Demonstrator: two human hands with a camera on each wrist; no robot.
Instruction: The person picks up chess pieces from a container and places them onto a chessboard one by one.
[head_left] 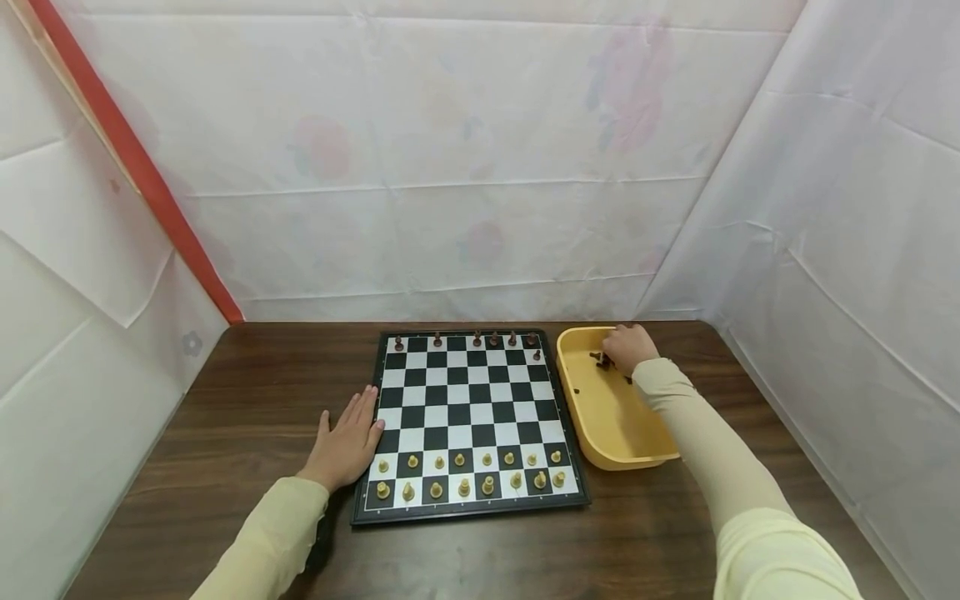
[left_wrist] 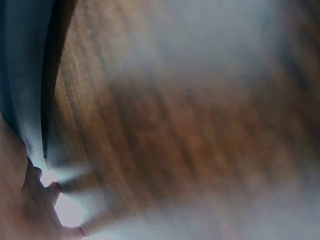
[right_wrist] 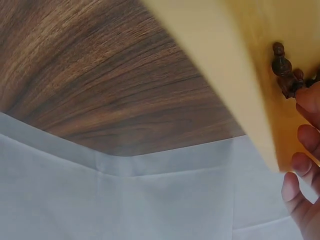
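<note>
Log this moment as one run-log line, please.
left hand: flat beside chessboard | right hand: in yellow tray, fingers at dark pieces

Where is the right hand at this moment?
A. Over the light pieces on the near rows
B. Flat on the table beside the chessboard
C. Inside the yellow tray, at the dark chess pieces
C: the right hand reaches into the yellow tray, fingers at the dark chess pieces lying there.
</note>
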